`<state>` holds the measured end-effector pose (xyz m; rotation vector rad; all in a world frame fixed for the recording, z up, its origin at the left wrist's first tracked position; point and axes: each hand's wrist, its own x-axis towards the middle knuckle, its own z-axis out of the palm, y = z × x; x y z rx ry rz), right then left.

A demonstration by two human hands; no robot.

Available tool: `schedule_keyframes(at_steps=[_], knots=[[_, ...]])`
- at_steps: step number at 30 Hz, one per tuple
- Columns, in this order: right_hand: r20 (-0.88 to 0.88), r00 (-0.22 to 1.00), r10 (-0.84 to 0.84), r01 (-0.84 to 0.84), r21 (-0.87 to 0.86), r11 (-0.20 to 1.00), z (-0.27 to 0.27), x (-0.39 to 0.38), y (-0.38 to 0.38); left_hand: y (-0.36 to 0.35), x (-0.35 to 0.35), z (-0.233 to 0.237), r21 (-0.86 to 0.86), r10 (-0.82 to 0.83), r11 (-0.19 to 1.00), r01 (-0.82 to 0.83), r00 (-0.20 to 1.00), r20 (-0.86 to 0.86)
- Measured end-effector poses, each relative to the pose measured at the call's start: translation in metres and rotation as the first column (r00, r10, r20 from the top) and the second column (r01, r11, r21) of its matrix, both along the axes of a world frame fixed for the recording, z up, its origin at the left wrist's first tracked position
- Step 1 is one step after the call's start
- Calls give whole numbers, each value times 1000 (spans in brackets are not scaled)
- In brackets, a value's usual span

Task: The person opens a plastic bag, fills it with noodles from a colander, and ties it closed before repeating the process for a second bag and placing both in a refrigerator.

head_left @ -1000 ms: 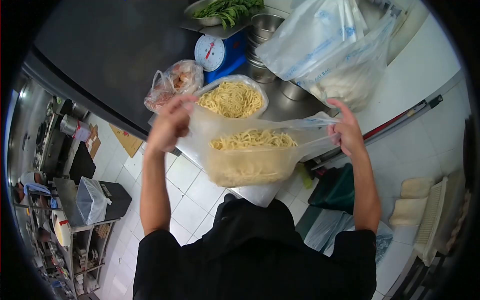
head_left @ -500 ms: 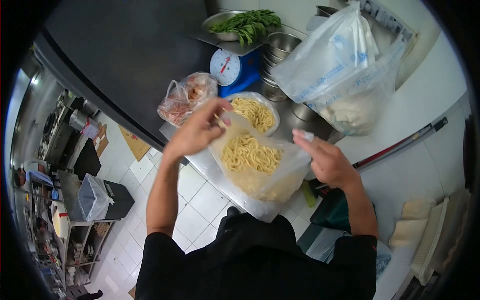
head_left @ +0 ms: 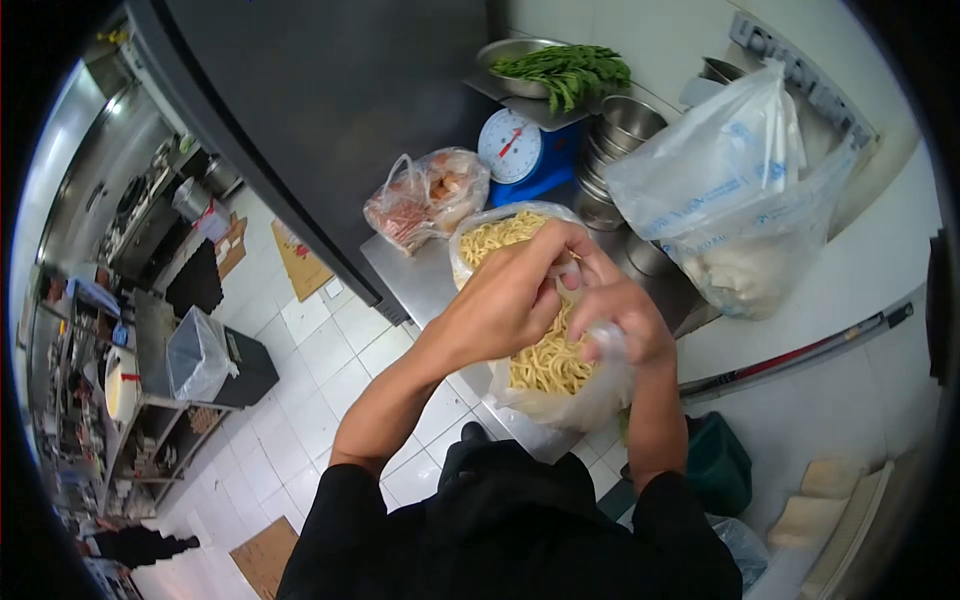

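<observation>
Both hands meet over the near clear plastic bag (head_left: pixel 607 398), which holds yellow noodles (head_left: pixel 550 368). My left hand (head_left: pixel 515 300) reaches across the top of the bag with its fingers curled, pinching the gathered plastic. Opposite it, my right hand (head_left: pixel 628 318) is bent over the right side of the bag, its fingers closed on the plastic and partly smeared by motion. Just behind my left hand stands a second bag of noodles (head_left: pixel 490 238), its top open. My hands hide part of both bags.
On the steel counter (head_left: pixel 408 268) are bags of pinkish food (head_left: pixel 410 215), a blue dial scale (head_left: pixel 512 147) and stacked metal pots (head_left: pixel 630 125). Leafy greens (head_left: pixel 575 70) lie in a bowl behind. A large white bag (head_left: pixel 730 190) hangs right. Another person (head_left: pixel 140 545) shows far lower left.
My hands have come together over the near bag, the left moving right and the right moving in. The bag's raised, spread opening is now drawn in. The view has shifted too.
</observation>
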<state>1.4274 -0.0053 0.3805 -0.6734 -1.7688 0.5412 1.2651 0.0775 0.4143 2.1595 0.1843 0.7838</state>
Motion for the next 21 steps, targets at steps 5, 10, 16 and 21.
schedule_keyframes(at_steps=[5, 10, 16, 21], knots=[[238, 971, 33, 82, -456, 886, -43, 36, -4, 3, -7, -74, 236, 236, 939, -251, 968, 89], [230, 960, -159, 194, -138, 971, -13, 25, -26, -43, -29, -152, -685, -13, 728, -31, 998, -59], [672, 669, -318, 299, 148, 943, -8, -65, -55, -49, 6, -165, -843, -92, 3, 538, 839, 536], [-42, 717, -696, 583, -512, 631, -103, -9, -43, -62, 31, -215, -770, -98, 600, 217, 975, 199]])
